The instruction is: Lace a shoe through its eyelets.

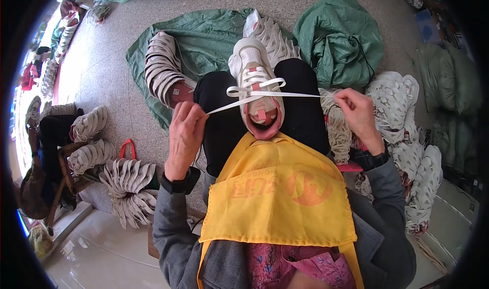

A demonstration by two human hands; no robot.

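Observation:
A white and beige sneaker [249, 54] with a pink lining rests between my knees, its toe away from me and its opening toward me. Over its tongue the flat white shoelace [300, 94] forms a bow with a loop on each side. My left hand [184, 136] pinches one lace end to the left of the shoe. On the other side, my right hand [359, 116] grips the opposite end between thumb and fingers. Both ends are stretched nearly straight, the left one sloping down toward me.
Stacked shoe uppers [165, 67] lie on a green sheet [201, 31] at the far left. A full green sack [338, 39] stands beyond my right knee. More piled uppers [392, 105] and a hank of cream laces [338, 131] are at my right. Bundled uppers [127, 179] lie at my left.

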